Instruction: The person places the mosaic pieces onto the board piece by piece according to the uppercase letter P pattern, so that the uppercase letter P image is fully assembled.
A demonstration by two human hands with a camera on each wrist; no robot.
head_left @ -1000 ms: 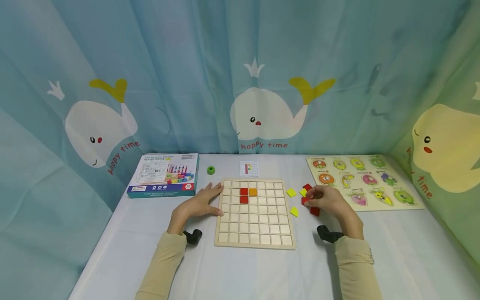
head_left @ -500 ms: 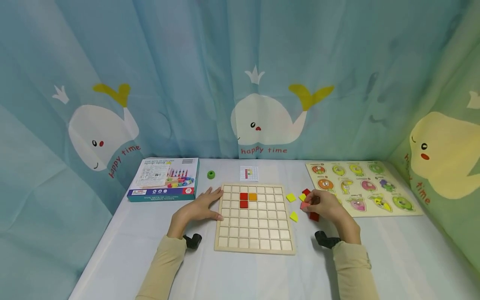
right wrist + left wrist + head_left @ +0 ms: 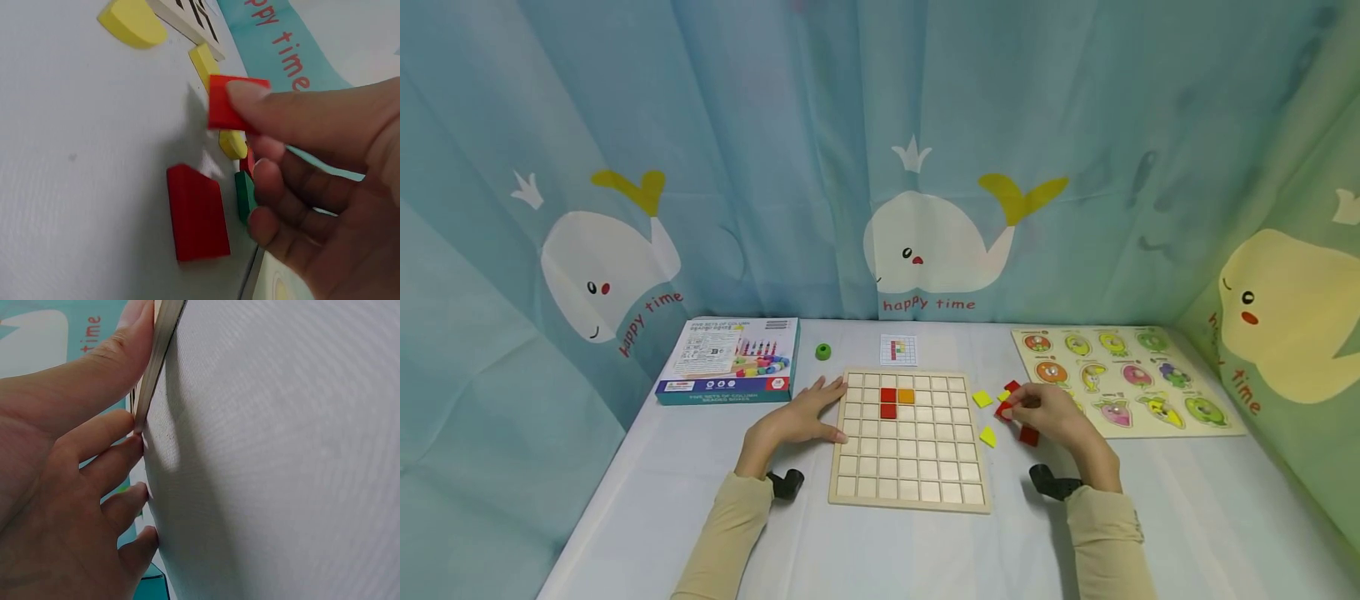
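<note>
My left hand [image 3: 805,418] rests on the table against the left edge of the wooden grid board [image 3: 898,506]. In the left wrist view its thumb [image 3: 125,353] and fingertips touch that edge, fingers spread. My right hand [image 3: 1058,419], right of the board, pinches a red square tile [image 3: 220,103] between thumb and fingertips, lifted off the table. Two red tiles [image 3: 888,403] and an orange tile [image 3: 906,397] sit in the board's upper cells. Below the right hand lies a red piece with a slanted end [image 3: 197,215]. A green piece [image 3: 245,195] shows beside the fingers.
Several yellow pieces [image 3: 982,399] lie between board and right hand. Behind the board is a pattern card [image 3: 898,350]. A green bead [image 3: 823,352] and a toy box [image 3: 730,362] stand left; a fruit puzzle board [image 3: 1138,425] lies right, partly behind the right hand.
The red tile in my right hand has been lifted and tilted, and that hand has shifted slightly left. The head view has tipped up a little. My left hand stays at the board's edge.
</note>
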